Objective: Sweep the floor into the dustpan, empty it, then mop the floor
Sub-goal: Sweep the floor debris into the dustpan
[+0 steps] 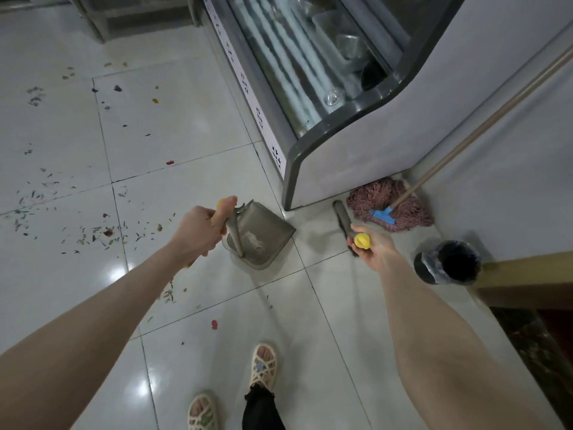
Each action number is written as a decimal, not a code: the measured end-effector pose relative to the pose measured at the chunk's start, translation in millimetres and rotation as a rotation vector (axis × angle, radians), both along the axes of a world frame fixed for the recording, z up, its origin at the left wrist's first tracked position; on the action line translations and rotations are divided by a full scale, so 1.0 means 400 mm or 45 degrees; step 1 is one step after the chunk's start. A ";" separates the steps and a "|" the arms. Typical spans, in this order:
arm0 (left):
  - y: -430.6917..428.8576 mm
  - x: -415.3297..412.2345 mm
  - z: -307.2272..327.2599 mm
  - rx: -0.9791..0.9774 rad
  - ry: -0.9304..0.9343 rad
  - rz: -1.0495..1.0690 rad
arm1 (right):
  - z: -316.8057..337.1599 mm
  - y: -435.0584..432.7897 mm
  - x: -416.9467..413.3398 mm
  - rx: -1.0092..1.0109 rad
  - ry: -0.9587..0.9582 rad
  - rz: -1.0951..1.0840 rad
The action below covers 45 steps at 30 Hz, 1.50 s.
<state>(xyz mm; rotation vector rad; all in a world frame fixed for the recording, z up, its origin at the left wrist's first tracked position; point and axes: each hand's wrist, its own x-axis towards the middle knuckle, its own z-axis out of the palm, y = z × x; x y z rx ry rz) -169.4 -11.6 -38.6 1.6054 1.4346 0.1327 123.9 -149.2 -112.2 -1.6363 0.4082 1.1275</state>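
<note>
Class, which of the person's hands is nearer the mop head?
Right. The right hand, holding the broom, sits just beside the mop head; the left hand is farther off, past the dustpan.

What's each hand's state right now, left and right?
Left hand: closed round the dustpan handle.
Right hand: holding the broom by its yellow-capped handle end.

A grey display cabinet with a curved glass front holds clear plastic containers inside. A light wooden desk juts in at right. Cream woven sandals show below.
</note>
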 end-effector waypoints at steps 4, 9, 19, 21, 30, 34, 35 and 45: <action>0.009 0.001 0.001 -0.001 0.028 0.002 | -0.035 0.024 -0.001 -0.073 0.048 0.130; 0.017 -0.021 0.009 -0.005 0.017 0.020 | -0.065 0.016 -0.104 -0.238 0.114 0.451; 0.012 -0.084 0.043 -0.058 -0.007 0.011 | 0.068 0.000 -0.145 -0.085 0.102 0.152; 0.012 -0.091 0.041 -0.050 -0.008 0.020 | 0.073 0.002 -0.136 -0.090 0.068 0.155; 0.016 -0.124 0.003 -0.007 -0.023 0.041 | -0.005 0.049 -0.164 -0.064 0.026 0.299; 0.008 -0.158 0.003 0.012 -0.020 0.023 | -0.034 0.071 -0.223 -0.074 0.058 0.402; 0.006 -0.171 0.005 0.022 -0.014 0.026 | -0.042 0.072 -0.242 -0.091 0.051 0.452; -0.008 -0.395 0.020 0.015 -0.051 -0.008 | -0.027 0.005 -0.500 -0.170 0.074 0.587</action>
